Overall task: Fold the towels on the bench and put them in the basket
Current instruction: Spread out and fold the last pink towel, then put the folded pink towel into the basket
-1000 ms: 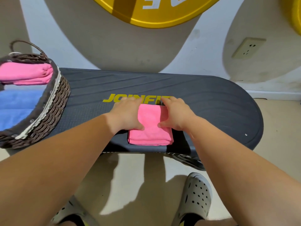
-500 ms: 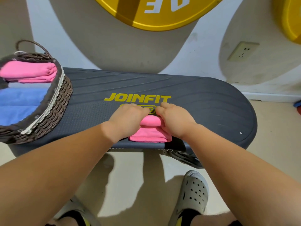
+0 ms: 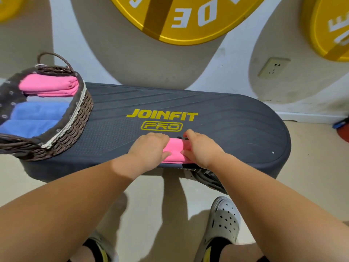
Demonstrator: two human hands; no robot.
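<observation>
Your left hand [image 3: 149, 150] and your right hand [image 3: 200, 151] each hold one end of the pink towel [image 3: 175, 151]. The fingers of both hands curl over its far side and your thumbs press on the near side, so you pinch it from both ends. The towel is a small thick bundle. It lies on the table [image 3: 236, 129] right at the near edge, just on your side of the yellow letters [image 3: 162, 116]. Its long side runs left to right, from one hand to the other. I think the folding is about done, and the next step is to lift the towel and carry it away.

The basket [image 3: 81, 114] sits on the left end of the table, well apart from your hands, to the left and a bit farther back. Your left hand is the nearer one to it, so the towel has to go left. In the basket there is a second pink towel [image 3: 49, 86] at the back, with blue towels [image 3: 35, 114] in front of it. Hold both ends tight as you lift, or the folds may fall open
</observation>
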